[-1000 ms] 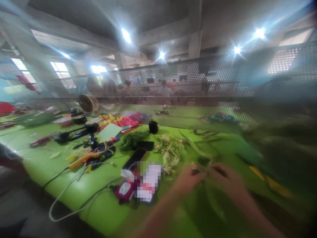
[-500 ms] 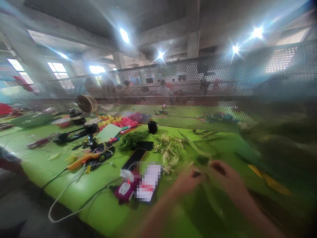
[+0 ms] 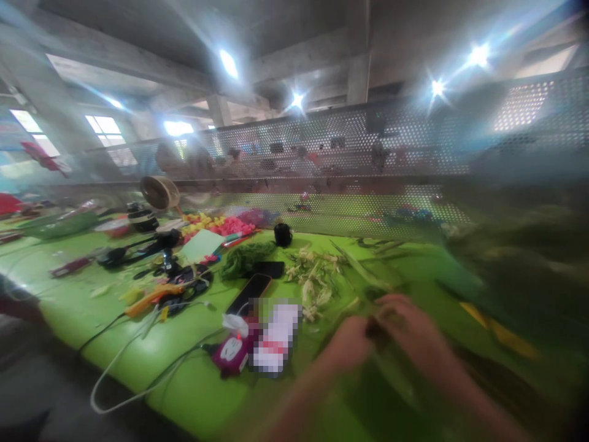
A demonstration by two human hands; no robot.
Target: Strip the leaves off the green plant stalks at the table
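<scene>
Both hands meet low at the right of the green table (image 3: 138, 344). My left hand (image 3: 347, 344) is closed, its fingers pinched on a small dark green piece (image 3: 373, 328) between the hands. My right hand (image 3: 411, 334) curls over the same piece from the right. The picture is blurred, so I cannot name the piece. Long green leaves (image 3: 396, 374) lie under the hands. A heap of pale leaf trimmings (image 3: 315, 276) sits just beyond my left hand.
Left of the hands lie a phone (image 3: 251, 293), a pink charger (image 3: 232, 353) with white cables, an orange tool (image 3: 150, 298) and a green bunch (image 3: 243, 258). Coloured flowers (image 3: 221, 224), a small fan (image 3: 159, 191) and a perforated metal screen (image 3: 368, 159) stand behind. People sit beyond the screen.
My hands have drawn closer together and slightly toward me, closing over the small dark piece. The camera has barely shifted.
</scene>
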